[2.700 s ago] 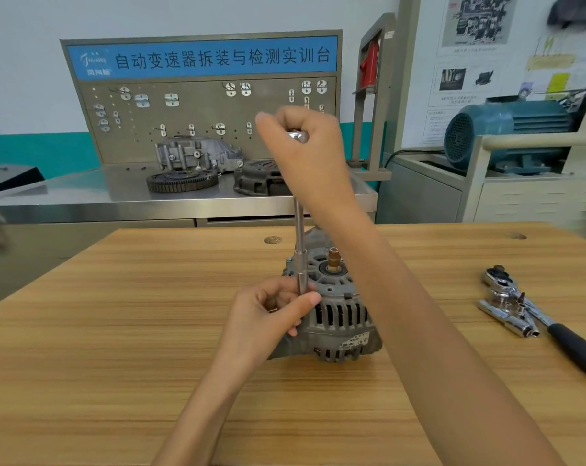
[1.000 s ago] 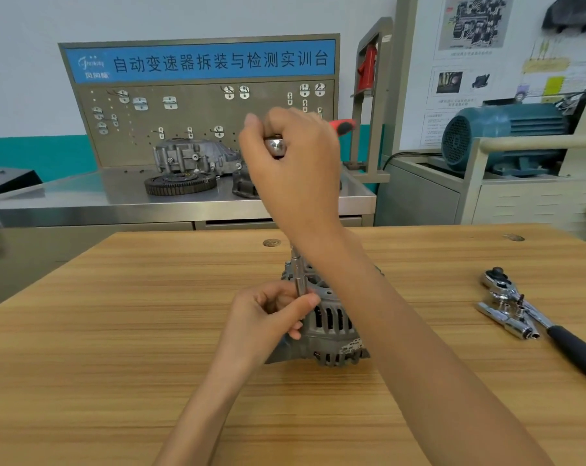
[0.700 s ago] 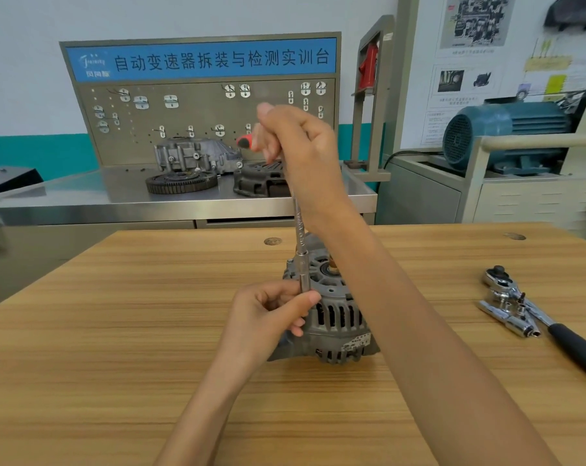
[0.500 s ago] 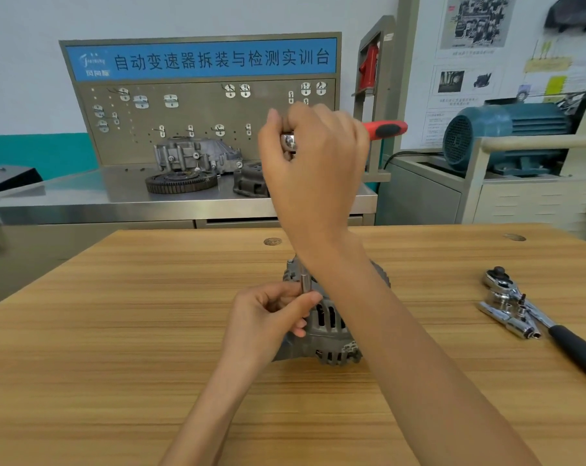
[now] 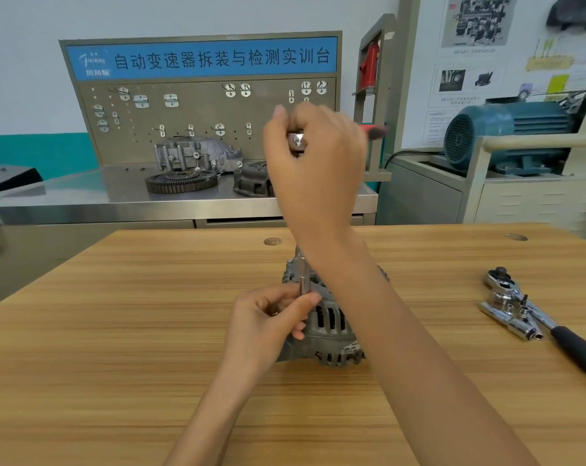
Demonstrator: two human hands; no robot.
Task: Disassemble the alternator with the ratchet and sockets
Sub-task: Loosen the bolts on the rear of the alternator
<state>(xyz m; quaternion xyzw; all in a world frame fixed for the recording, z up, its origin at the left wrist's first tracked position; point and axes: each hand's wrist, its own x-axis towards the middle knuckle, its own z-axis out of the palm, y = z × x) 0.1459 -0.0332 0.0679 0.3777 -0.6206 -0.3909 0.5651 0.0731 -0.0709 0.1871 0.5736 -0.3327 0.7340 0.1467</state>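
Right hand [image 5: 315, 156] gripping ratchet [image 5: 296, 141] head, fingers curled tight; red handle tip [image 5: 374, 131] now poking right, after pointing left 0.7 s ago. Swinging back and forth, so bolt likely loosening. Left hand [image 5: 268, 317] pinching extension bar [image 5: 304, 280], steadying it. Alternator [image 5: 328, 327] sitting mid wooden table [image 5: 116, 331], under both hands. 2nd ratchet [image 5: 520, 304] lying right.

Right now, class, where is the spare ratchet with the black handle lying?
In the head view the spare ratchet lies on the wooden table at the right edge, beside loose sockets, well right of the alternator and untouched by either hand.
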